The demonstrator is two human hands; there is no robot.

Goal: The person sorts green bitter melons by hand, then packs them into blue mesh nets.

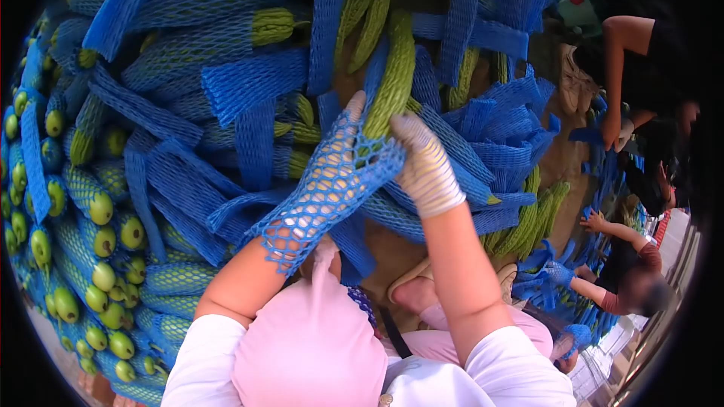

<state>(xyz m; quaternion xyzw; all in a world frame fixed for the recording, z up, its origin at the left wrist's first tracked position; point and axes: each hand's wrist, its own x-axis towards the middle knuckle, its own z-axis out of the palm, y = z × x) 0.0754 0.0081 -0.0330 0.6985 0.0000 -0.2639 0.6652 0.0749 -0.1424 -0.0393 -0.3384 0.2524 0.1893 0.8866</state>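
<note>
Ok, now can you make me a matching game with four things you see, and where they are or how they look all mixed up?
1. Left hand
2. Long gourd
3. Smooth gourds
4. Loose nets

A. Piled at the far left of the picture
B. Blue, heaped to the right of both hands
C. Inside a stretchy blue net
D. Green and bumpy, by the fingertips

Right pairs: 1-C, 2-D, 3-A, 4-B
</note>
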